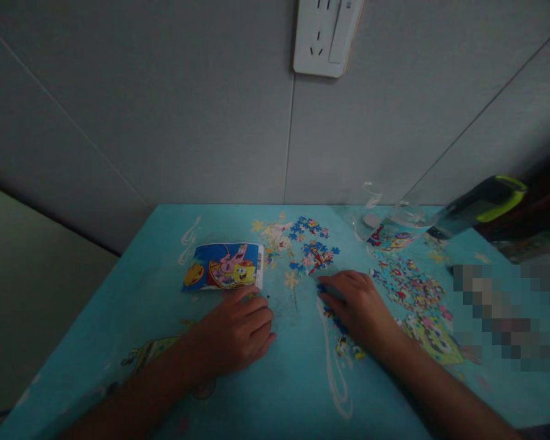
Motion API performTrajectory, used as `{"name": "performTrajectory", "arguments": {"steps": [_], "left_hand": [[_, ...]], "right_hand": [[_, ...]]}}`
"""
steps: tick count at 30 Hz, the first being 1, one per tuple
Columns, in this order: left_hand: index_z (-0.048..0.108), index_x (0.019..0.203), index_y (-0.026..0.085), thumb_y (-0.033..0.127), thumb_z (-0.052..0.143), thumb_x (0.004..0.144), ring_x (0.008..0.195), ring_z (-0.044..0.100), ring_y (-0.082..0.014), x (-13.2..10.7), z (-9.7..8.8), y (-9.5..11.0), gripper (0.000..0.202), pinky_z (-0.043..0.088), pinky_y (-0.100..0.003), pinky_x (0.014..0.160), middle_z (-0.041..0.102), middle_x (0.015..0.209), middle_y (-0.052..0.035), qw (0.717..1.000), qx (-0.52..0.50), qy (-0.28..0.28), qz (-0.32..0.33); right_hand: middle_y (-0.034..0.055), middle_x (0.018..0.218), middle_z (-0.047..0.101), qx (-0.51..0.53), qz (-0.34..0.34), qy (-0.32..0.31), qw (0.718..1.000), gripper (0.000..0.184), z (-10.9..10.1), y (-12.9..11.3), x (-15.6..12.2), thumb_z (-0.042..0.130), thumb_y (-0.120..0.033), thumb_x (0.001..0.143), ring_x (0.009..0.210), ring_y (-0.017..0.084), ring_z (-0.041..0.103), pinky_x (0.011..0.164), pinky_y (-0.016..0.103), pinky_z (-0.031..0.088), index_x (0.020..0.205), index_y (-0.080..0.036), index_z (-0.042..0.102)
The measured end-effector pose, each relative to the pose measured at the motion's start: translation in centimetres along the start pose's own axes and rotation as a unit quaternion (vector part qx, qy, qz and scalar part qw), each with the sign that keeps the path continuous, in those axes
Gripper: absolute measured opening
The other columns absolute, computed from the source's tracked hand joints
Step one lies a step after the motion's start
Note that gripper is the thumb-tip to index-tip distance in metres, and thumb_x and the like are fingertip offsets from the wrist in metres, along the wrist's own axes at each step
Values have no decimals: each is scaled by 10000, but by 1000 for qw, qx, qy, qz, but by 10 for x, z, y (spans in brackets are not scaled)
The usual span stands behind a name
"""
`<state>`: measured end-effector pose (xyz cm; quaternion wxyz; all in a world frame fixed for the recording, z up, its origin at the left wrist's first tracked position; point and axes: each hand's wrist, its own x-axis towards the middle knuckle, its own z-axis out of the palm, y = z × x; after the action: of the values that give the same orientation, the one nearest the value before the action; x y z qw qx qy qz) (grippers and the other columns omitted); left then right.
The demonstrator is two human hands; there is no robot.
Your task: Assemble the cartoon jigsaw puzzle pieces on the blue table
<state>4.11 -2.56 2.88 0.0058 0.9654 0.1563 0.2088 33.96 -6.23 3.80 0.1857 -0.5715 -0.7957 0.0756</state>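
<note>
My left hand (245, 327) rests on the table with its fingers curled, at the lower edge of a blue picture packet (224, 264) printed with cartoon characters. A small yellowish bit shows by its thumb, but I cannot make out what it is. Farther right, my right hand (355, 302) is closed at the fingertips on a dark blue puzzle piece (321, 288). Beside and partly under that hand lie several loose pieces (343, 347), blue and yellow. Beyond it, a cluster of mostly blue puzzle pieces (314, 253) spreads across the table.
The teal tablecloth (284, 391) has cartoon prints. A large heap of puzzle pieces (407, 281) lies to the right. Behind it stand a clear container (403, 229) and a dark bottle-like object with a lime edge (481, 205). A grey wall with a socket (323, 40) borders the back.
</note>
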Motion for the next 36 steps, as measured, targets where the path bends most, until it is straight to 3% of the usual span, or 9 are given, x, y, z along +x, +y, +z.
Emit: {"name": "performTrajectory", "arguments": {"steps": [3,8,10,13,16,20,30,33,36], "left_hand": [[686,930,162,209,601,966,928,634,-206,2,-1,1,103,480,-489,980,702,888,-44,1000,6,7,3],[674,1140,154,229,563,986,1052,639,-235,5,2,5,204,451,-489,1015,723,1092,-79,1000,10,2,-2],[632,1264,152,257,540,1003,1140,620,-248,6,4,6,296,416,-497,1062,696,1232,-96,1000,11,0,-9],[563,1379,167,300,522,1020,1210,599,-241,7,5,6,386,379,-487,1106,655,1340,-92,1000,9,-11,0],[566,1374,173,319,521,1024,1201,603,-230,6,8,4,382,363,-473,1121,660,1336,-79,1000,11,-10,9],[632,1257,169,365,540,1019,1159,607,-247,-1,13,-1,322,336,-495,1128,698,1236,-78,999,33,13,-17],[650,856,183,318,605,974,964,618,-229,-2,1,-9,184,423,-495,1057,665,830,-34,994,100,-10,-33],[628,795,184,301,600,972,895,608,-217,-1,1,-7,214,448,-490,1024,640,782,-25,994,103,-4,-33],[635,832,179,287,571,986,905,604,-219,-2,3,-5,199,451,-497,1013,646,814,-36,994,103,-13,-43]], "right_hand": [[54,1055,763,37,-10,9,999,240,4,-9,1,631,-203,972,1019,254,656,943,437,465,1202,-237,691],[29,1176,753,101,-115,-16,988,291,7,-25,7,551,-201,1012,1177,222,625,1052,424,434,1274,-268,659],[40,1263,722,84,-94,8,992,339,5,-14,10,515,-167,1009,1235,222,603,1082,433,429,1314,-258,633],[88,1350,674,8,-5,70,998,420,3,18,13,458,-109,984,1264,250,597,1083,478,450,1361,-227,600],[117,1448,604,-73,5,61,995,549,4,47,15,440,-81,961,1347,288,541,1116,540,427,1493,-213,474],[132,1429,619,-126,8,41,991,638,1,56,11,424,-34,931,1384,295,514,1161,593,374,1545,-202,395],[134,1294,709,-115,-20,-4,993,419,-22,34,-11,519,-70,898,1267,336,619,1100,672,408,1250,-220,689],[99,1292,716,-53,-70,-37,995,422,-19,6,-11,543,-88,908,1319,308,580,1147,643,372,1279,-244,667],[38,1389,663,32,-167,-103,980,527,-13,-24,-9,517,-74,932,1450,238,440,1242,570,255,1419,-268,561]]}}
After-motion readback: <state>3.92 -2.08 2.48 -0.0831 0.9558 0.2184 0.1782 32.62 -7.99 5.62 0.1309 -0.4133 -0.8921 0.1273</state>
